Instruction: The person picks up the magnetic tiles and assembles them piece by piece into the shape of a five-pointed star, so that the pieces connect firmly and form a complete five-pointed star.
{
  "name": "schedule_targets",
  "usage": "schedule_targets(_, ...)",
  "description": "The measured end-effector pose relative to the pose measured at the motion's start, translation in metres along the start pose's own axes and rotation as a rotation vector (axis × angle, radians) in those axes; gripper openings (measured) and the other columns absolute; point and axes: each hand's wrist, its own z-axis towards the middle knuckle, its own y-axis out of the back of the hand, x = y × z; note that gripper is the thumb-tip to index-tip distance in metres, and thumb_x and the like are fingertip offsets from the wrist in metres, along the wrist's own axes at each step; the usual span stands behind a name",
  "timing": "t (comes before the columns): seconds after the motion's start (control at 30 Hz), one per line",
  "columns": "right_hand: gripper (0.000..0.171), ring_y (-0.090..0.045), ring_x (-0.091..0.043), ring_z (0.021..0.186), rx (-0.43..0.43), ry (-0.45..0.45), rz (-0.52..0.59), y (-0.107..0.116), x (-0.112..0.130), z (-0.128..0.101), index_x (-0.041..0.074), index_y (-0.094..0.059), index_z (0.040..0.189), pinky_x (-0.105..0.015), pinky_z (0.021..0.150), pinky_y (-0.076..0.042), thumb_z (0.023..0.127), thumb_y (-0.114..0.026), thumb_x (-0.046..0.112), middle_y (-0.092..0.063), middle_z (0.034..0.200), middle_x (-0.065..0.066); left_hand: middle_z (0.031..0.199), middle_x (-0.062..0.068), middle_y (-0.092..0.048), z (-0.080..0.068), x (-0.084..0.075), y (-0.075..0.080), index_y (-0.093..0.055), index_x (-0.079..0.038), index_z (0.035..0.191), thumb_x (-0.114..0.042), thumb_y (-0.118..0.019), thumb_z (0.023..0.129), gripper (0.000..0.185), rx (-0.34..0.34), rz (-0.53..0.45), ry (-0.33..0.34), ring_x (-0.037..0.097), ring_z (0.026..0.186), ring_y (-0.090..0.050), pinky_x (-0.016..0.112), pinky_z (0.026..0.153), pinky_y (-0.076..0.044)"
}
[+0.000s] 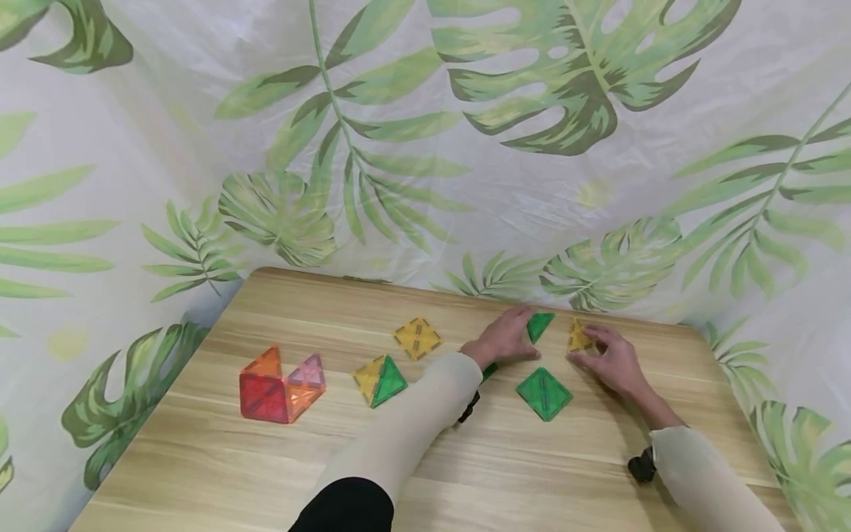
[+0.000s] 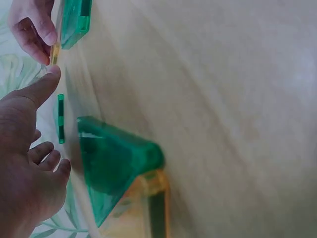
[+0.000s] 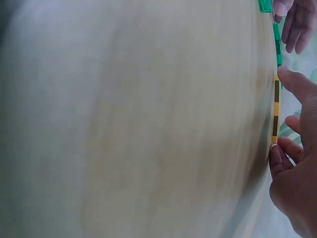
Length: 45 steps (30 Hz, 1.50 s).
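- A right hand (image 1: pixel 612 358) pinches a translucent yellow triangular plastic tile (image 1: pixel 578 338) between thumb and fingers near the counter's far edge.
- A left hand (image 1: pixel 505 338), thumb and fingers spread, is just beside a translucent green triangular plastic tile (image 1: pixel 540 325).
- A glossy green diamond of paired triangles (image 1: pixel 532 395) lies nearer.
- Pale, streaked wood-grain counter (image 1: pixel 532 473); behind, a creased white covering printed with green leaves (image 1: pixel 399 111).

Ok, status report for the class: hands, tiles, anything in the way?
Right hand grips yellow triangle. Left hand beside green triangle. Green diamond nearer the camera, outside the gap between triangles.
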Motion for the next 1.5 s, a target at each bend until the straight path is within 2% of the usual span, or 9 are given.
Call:
schedule_targets(0.33, 0.063, -0.052, -0.055, 0.132, 0.014, 0.008, -0.017, -0.002, 0.0, 0.003, -0.012, -0.065, 0.134, -0.067, 0.104, -0.048, 0.088, -0.088, 0.024, -0.057, 0.145, -0.033, 0.17, 0.007, -0.036, 0.006, -0.002, -0.002, -0.035, -0.011, 0.165, -0.04, -0.081, 0.095, 0.089, -0.001, 0.023, 0.029, 0.024, 0.155, -0.037, 0.033, 0.125, -0.033)
schedule_targets(0.57, 0.059, -0.057, -0.053, 0.129, 0.032, 0.005, -0.021, -0.002, 0.004, 0.006, -0.013, -0.066, 0.131, -0.064, 0.1, -0.053, 0.089, -0.087, 0.023, -0.059, 0.143, -0.033, 0.162, 0.006, -0.049, 0.008, -0.006, -0.003, -0.047, -0.01, 0.159, -0.036, -0.081, 0.096, 0.076, -0.03, 0.046, 0.033, 0.022, 0.149, -0.046, 0.029, 0.122, -0.037)
schedule_targets(0.73, 0.058, -0.058, -0.053, 0.128, 0.033, 0.006, -0.025, -0.002, 0.006, 0.006, -0.014, -0.067, 0.131, -0.063, 0.098, -0.054, 0.089, -0.087, 0.021, -0.06, 0.142, -0.032, 0.151, 0.004, -0.06, 0.008, -0.009, -0.003, -0.056, -0.012, 0.152, -0.033, -0.081, 0.096, 0.065, -0.064, 0.041, 0.041, 0.021, 0.139, -0.055, 0.029, 0.114, -0.045)
schedule_targets(0.9, 0.057, -0.059, -0.052, 0.127, 0.034, 0.003, -0.028, -0.003, 0.004, 0.006, -0.014, -0.068, 0.129, -0.062, 0.096, -0.056, 0.088, -0.087, 0.021, -0.061, 0.142, -0.031, 0.143, 0.006, -0.065, 0.006, -0.008, -0.001, -0.059, -0.01, 0.149, -0.032, -0.084, 0.093, 0.065, -0.076, 0.027, 0.045, 0.02, 0.127, -0.062, 0.028, 0.103, -0.052)
schedule_targets(1.03, 0.057, -0.062, -0.05, 0.124, 0.025, 0.007, -0.028, -0.004, 0.004, 0.007, -0.013, -0.069, 0.128, -0.06, 0.094, -0.057, 0.087, -0.089, 0.022, -0.063, 0.14, -0.03, 0.132, 0.007, -0.07, 0.004, -0.003, 0.001, -0.063, -0.006, 0.144, -0.03, -0.086, 0.091, 0.062, -0.095, -0.014, 0.022, 0.014, 0.107, -0.064, 0.023, 0.087, -0.053)
schedule_targets(1.1, 0.058, -0.063, -0.049, 0.121, 0.021, 0.005, -0.023, -0.005, 0.005, 0.008, -0.013, -0.069, 0.127, -0.06, 0.093, -0.057, 0.086, -0.09, 0.023, -0.063, 0.14, -0.03, 0.13, 0.007, -0.07, 0.001, 0.0, 0.004, -0.063, -0.005, 0.142, -0.03, -0.086, 0.091, 0.061, -0.098, -0.021, 0.008, 0.014, 0.104, -0.063, 0.023, 0.085, -0.052)
schedule_targets(1.17, 0.059, -0.063, -0.049, 0.121, 0.015, 0.009, -0.023, -0.006, 0.008, 0.009, -0.013, -0.069, 0.127, -0.06, 0.094, -0.057, 0.085, -0.09, 0.023, -0.064, 0.139, -0.03, 0.13, 0.008, -0.07, -0.003, 0.002, 0.008, -0.064, -0.004, 0.142, -0.031, -0.086, 0.092, 0.061, -0.1, -0.019, -0.008, 0.015, 0.104, -0.063, 0.024, 0.086, -0.052)
schedule_targets(1.33, 0.06, -0.061, -0.052, 0.125, 0.013, 0.043, -0.019, -0.006, 0.02, 0.012, -0.013, -0.069, 0.127, -0.064, 0.1, -0.053, 0.084, -0.092, 0.022, -0.065, 0.137, -0.031, 0.141, 0.011, -0.067, -0.011, 0.005, 0.017, -0.061, -0.003, 0.145, -0.033, -0.086, 0.092, 0.067, -0.111, 0.023, -0.014, 0.021, 0.119, -0.066, 0.03, 0.098, -0.054)
schedule_targets(1.5, 0.057, -0.062, -0.051, 0.123, 0.026, 0.077, 0.011, -0.012, 0.031, 0.015, -0.012, -0.071, 0.125, -0.064, 0.098, -0.054, 0.083, -0.092, 0.02, -0.066, 0.136, -0.029, 0.141, 0.01, -0.067, -0.02, 0.008, 0.021, -0.061, -0.005, 0.147, -0.037, -0.087, 0.09, 0.07, -0.102, 0.054, 0.008, 0.021, 0.119, -0.067, 0.031, 0.098, -0.056)
